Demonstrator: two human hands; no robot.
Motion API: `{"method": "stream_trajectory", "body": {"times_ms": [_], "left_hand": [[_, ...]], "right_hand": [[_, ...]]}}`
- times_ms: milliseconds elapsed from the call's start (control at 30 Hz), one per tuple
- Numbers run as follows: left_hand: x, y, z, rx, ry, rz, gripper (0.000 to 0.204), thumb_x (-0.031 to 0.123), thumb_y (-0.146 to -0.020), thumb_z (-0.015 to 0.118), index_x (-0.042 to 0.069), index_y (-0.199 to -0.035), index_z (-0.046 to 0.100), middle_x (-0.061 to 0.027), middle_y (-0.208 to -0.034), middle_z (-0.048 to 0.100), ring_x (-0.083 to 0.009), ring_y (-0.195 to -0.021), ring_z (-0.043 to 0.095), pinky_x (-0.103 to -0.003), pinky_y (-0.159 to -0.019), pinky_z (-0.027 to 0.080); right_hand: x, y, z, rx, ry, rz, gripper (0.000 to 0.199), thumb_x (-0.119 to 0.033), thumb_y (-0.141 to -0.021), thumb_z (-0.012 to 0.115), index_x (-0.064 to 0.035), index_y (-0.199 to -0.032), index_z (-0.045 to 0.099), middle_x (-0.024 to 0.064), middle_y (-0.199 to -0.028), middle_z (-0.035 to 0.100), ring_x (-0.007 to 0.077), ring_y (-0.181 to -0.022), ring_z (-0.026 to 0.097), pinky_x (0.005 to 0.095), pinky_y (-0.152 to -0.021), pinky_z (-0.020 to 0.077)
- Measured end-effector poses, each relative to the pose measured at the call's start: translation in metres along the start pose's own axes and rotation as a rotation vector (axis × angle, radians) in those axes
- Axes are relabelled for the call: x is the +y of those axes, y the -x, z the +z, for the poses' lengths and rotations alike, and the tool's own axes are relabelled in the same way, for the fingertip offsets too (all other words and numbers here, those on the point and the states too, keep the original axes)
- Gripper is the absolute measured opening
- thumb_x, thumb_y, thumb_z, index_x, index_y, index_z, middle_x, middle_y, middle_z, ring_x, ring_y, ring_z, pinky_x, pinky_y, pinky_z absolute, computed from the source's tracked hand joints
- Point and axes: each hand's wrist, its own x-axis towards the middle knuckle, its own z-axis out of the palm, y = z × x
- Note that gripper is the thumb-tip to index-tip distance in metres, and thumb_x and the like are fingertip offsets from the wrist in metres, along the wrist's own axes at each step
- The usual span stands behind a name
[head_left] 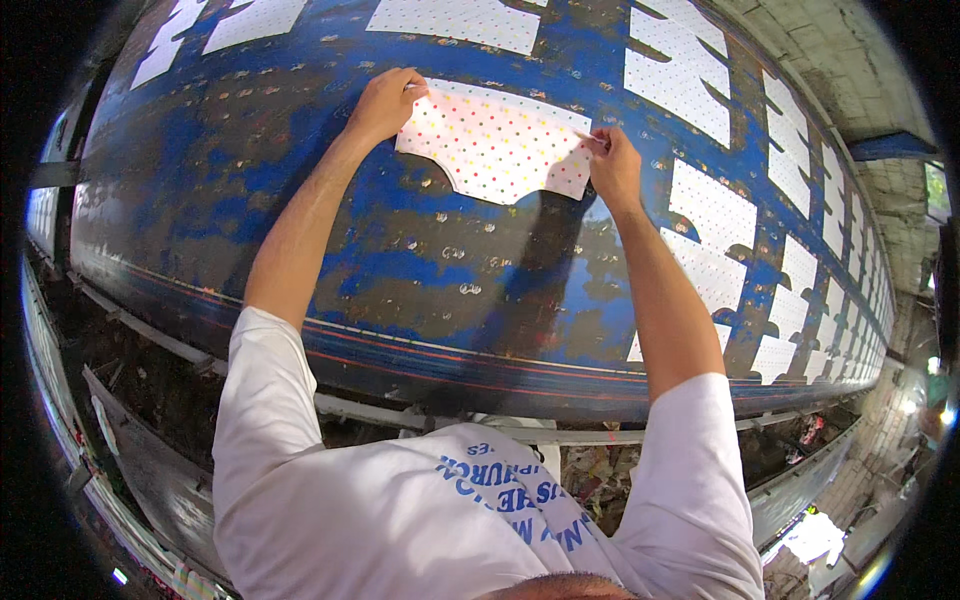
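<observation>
Between my hands a cut fabric piece (500,145) is stretched out, white with small red, yellow and green dots. Its upper edge is nearly straight, and the lower edge curves in at both sides. My left hand (390,103) pinches its upper left corner. At the right end, my right hand (613,163) grips the edge between thumb and fingers. Beneath lies a long table (430,280) with a worn blue and dark surface; whether the piece touches it all along, I cannot tell.
Several more dotted pieces lie on the table, among them one cut panel (685,70) at the far right and another (460,22) at the far side. Striped lines run along the near edge. A block wall (850,60) stands beyond on the right.
</observation>
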Motion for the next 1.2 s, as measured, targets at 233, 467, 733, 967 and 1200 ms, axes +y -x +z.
{"method": "stream_trajectory", "body": {"times_ms": [233, 467, 733, 967, 1200], "left_hand": [[-0.044, -0.033, 0.043, -0.096, -0.195, -0.127, 0.021, 0.021, -0.097, 0.072, 0.005, -0.110, 0.071, -0.0165, -0.110, 0.070, -0.0369, -0.107, 0.067, -0.050, -0.092, 0.053], [-0.029, -0.033, 0.043, -0.171, -0.347, -0.182, 0.029, 0.019, -0.094, 0.071, 0.000, -0.115, 0.067, -0.0192, -0.121, 0.065, -0.0391, -0.113, 0.063, -0.051, -0.095, 0.052], [0.000, -0.013, 0.035, -0.174, -0.396, -0.010, 0.016, 0.006, -0.096, 0.060, -0.003, -0.110, 0.062, -0.0246, -0.113, 0.066, -0.0439, -0.112, 0.061, -0.052, -0.094, 0.049], [0.146, 0.105, 0.017, -0.055, 0.179, 0.029, 0.022, 0.005, -0.099, 0.059, -0.001, -0.120, 0.060, -0.0213, -0.108, 0.065, -0.0426, -0.104, 0.064, -0.047, -0.092, 0.050], [0.263, 0.195, 0.008, -0.167, 0.078, -0.069, 0.034, 0.005, -0.101, 0.058, -0.002, -0.134, 0.058, -0.0195, -0.111, 0.061, -0.0356, -0.102, 0.064, -0.042, -0.088, 0.051]], "right_hand": [[0.012, -0.047, 0.039, -0.100, 0.394, -0.005, 0.025, -0.018, -0.089, 0.067, -0.0099, -0.112, 0.072, 0.0182, -0.110, 0.075, 0.0403, -0.109, 0.069, 0.0552, -0.093, 0.0497], [0.008, -0.083, 0.025, -0.445, 0.515, 0.049, 0.042, -0.019, -0.081, 0.066, -0.0120, -0.122, 0.071, 0.0234, -0.120, 0.072, 0.0421, -0.118, 0.066, 0.0586, -0.102, 0.0491], [0.005, -0.050, 0.029, -0.320, 0.478, -0.150, 0.041, -0.027, -0.081, 0.073, -0.0091, -0.118, 0.070, 0.0216, -0.115, 0.069, 0.0423, -0.112, 0.067, 0.0554, -0.099, 0.0530], [-0.012, 0.037, 0.002, -0.110, -0.005, -0.170, 0.022, -0.006, -0.083, 0.069, -0.0051, -0.104, 0.067, 0.0213, -0.103, 0.071, 0.0408, -0.102, 0.069, 0.0505, -0.087, 0.0550], [0.050, 0.165, -0.087, -0.024, -0.220, -0.130, 0.015, -0.003, -0.085, 0.075, -0.0003, -0.097, 0.066, 0.0170, -0.095, 0.069, 0.0316, -0.092, 0.069, 0.0404, -0.083, 0.0544]]}}
